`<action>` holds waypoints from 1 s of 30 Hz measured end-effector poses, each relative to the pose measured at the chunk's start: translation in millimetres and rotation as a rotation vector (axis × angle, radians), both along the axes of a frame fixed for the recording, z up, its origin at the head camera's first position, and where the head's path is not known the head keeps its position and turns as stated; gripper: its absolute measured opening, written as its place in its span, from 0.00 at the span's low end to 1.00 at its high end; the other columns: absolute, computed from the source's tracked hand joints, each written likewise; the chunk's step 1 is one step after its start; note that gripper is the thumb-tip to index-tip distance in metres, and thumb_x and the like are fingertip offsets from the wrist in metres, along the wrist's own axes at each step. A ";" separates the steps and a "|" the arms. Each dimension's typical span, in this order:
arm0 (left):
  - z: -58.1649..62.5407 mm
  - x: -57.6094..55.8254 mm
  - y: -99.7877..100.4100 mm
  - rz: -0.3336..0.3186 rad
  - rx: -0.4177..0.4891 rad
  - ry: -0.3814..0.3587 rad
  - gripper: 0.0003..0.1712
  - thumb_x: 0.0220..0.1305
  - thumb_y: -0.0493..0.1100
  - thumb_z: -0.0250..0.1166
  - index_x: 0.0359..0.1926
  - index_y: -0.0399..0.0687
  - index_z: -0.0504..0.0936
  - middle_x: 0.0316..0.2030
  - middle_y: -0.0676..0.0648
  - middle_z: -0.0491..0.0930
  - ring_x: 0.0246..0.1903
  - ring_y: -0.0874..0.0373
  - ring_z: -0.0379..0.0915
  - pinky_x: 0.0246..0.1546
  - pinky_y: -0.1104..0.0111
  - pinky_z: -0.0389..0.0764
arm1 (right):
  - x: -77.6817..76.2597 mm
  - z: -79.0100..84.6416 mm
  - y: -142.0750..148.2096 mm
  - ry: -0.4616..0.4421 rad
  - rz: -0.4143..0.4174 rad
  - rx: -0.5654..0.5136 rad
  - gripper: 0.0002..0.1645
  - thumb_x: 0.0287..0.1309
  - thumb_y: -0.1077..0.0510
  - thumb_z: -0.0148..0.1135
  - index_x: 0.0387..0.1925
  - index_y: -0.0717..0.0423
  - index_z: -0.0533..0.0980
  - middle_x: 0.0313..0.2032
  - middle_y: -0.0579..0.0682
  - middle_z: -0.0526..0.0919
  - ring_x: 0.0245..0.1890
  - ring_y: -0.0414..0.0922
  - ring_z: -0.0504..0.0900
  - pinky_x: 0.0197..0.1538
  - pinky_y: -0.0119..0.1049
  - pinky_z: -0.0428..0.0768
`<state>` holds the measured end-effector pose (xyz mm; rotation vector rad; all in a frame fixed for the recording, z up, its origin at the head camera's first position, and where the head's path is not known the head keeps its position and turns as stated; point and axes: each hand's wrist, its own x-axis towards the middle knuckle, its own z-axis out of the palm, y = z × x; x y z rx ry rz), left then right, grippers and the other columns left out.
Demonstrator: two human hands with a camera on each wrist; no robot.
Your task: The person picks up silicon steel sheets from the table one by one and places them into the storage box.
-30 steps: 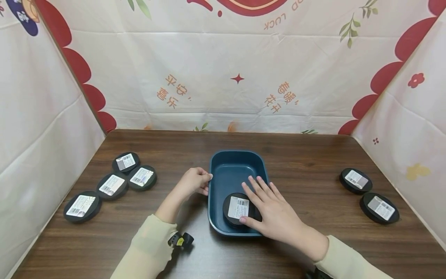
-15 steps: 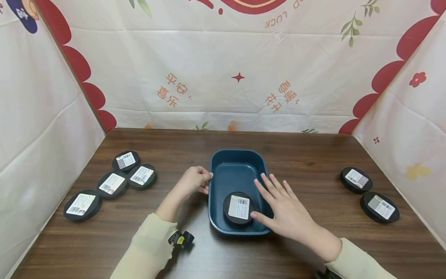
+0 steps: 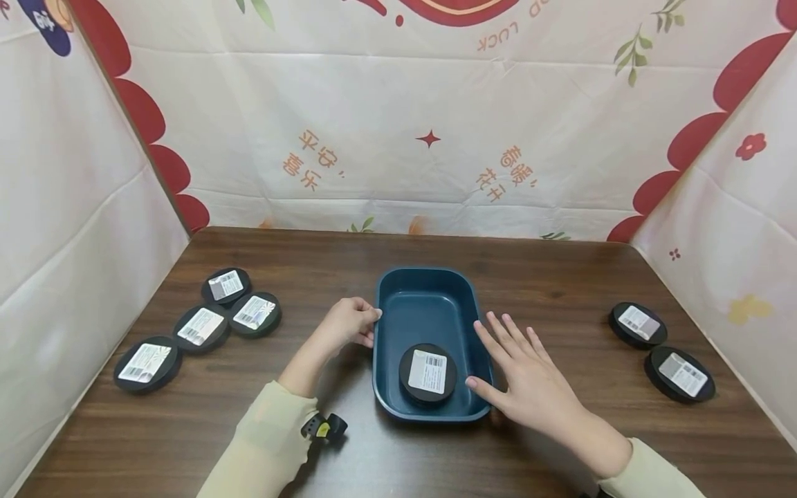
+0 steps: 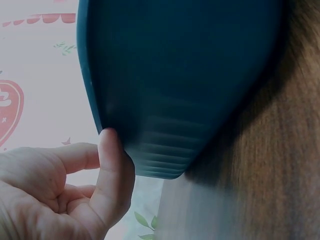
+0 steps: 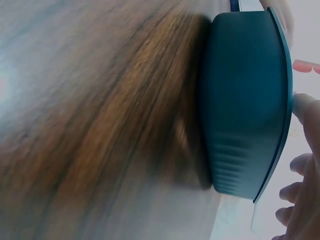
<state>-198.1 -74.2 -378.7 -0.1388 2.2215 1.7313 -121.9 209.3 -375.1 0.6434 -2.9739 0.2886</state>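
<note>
A dark blue rectangular tub (image 3: 423, 277) with rounded corners stands mid-table. Inside, near its front end, lies a flat black disc (image 3: 427, 373) with a white barcode label facing up. My left hand (image 3: 349, 324) pinches the tub's left rim between thumb and curled fingers; the left wrist view shows a fingertip (image 4: 111, 142) against the outer wall. With fingers spread, my right hand (image 3: 529, 380) hovers at the right rim, holding nothing. In the right wrist view its fingertips (image 5: 301, 162) appear beside the rim; whether any touches it, I cannot tell.
Several labelled black discs (image 3: 146, 365) lie grouped at the table's left side. Two more, a farther disc (image 3: 638, 325) and a nearer disc (image 3: 680, 374), lie at the right. A printed white cloth (image 3: 386, 97) hangs behind the brown wooden table (image 3: 548, 277).
My right hand has moved right, from over the disc in the tub to the tub's right rim, leaving the disc in place. The left hand has stayed at the left rim.
</note>
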 end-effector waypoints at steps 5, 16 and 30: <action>1.1 -0.2 0.0 -0.009 -0.006 0.005 0.11 0.66 0.37 0.57 0.37 0.28 0.74 0.19 0.44 0.71 0.15 0.59 0.70 0.21 0.69 0.81 | 1.7 -2.9 9.7 0.046 -0.005 -0.016 0.49 0.56 0.31 0.54 0.71 0.48 0.53 0.70 0.55 0.52 0.71 0.52 0.44 0.71 0.47 0.34; 2.4 0.9 0.8 -0.008 -0.008 0.000 0.10 0.66 0.36 0.57 0.37 0.28 0.74 0.19 0.44 0.71 0.15 0.59 0.70 0.21 0.68 0.82 | 2.8 -3.7 26.9 0.072 -0.037 -0.039 0.48 0.58 0.34 0.55 0.72 0.48 0.51 0.71 0.56 0.49 0.71 0.52 0.43 0.71 0.49 0.33; 2.9 1.2 1.3 -0.004 -0.009 0.002 0.10 0.65 0.36 0.56 0.36 0.29 0.73 0.19 0.44 0.71 0.15 0.59 0.70 0.21 0.68 0.81 | 5.7 -6.9 41.7 0.092 -0.066 -0.080 0.47 0.58 0.37 0.57 0.72 0.49 0.50 0.70 0.59 0.52 0.71 0.53 0.43 0.70 0.51 0.34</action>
